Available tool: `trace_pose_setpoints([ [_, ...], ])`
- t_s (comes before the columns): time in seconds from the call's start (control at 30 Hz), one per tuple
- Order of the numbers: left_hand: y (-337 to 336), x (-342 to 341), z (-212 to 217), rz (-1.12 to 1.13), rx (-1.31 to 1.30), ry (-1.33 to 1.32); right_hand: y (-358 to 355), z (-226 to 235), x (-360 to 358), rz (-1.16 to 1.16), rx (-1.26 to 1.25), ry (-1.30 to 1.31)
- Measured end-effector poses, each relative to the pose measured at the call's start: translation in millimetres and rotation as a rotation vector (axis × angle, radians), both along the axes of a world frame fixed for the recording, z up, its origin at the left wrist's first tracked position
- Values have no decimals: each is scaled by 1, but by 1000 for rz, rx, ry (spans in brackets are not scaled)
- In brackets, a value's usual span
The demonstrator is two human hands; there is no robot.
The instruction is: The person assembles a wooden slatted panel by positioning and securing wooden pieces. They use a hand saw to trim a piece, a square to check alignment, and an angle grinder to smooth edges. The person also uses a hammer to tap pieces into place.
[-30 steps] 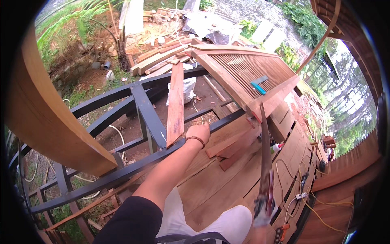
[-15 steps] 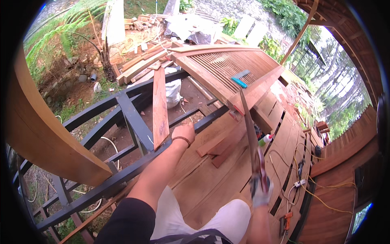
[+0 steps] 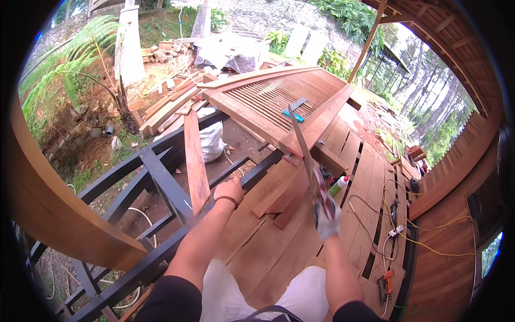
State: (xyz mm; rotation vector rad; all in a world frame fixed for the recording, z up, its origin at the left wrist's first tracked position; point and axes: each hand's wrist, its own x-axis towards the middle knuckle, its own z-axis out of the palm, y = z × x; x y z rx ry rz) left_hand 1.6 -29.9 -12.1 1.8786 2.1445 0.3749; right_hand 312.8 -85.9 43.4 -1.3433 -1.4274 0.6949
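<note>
My right hand (image 3: 327, 220), in a grey-white glove, is closed round the handle of a handsaw (image 3: 302, 138). The saw's long blade points up and away, its tip close to a slatted wooden panel (image 3: 257, 110). My bare left hand (image 3: 229, 190), with a beaded bracelet at the wrist, is closed at the dark metal beam (image 3: 263, 170), its fingertips hidden. Just left of that hand, a narrow wooden board (image 3: 196, 161) slopes across the dark frame. A try square (image 3: 293, 111) with a blue stock lies on the panel. Short wood offcuts (image 3: 284, 201) lie between my hands.
A bottle with a red cap (image 3: 338, 185) stands on the plank deck (image 3: 284, 252). Cords, a white socket block (image 3: 396, 231) and an orange power tool (image 3: 386, 282) lie at right. A curved wooden post (image 3: 64, 204) rises at left, beside openings in the metal frame.
The view has shifted, so the surroundings sit further left. My right hand has brought the saw slightly up and inward. My left hand stays by the beam.
</note>
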Motion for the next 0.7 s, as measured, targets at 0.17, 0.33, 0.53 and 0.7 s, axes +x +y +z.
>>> trace_pose_setpoints([
  [0.17, -3, -8, 1, 1, -13, 20, 49, 37, -42, 17, 200, -215],
  [0.33, 8, -2, 2, 31, 39, -3, -124, 20, 11, -174, -254, 192],
  [0.53, 13, 10, -5, -42, 31, -12, 96, 24, -11, -12, 193, -203],
  [0.7, -6, -30, -6, 54, 39, 39, -34, 5, -15, 17, -116, 147],
])
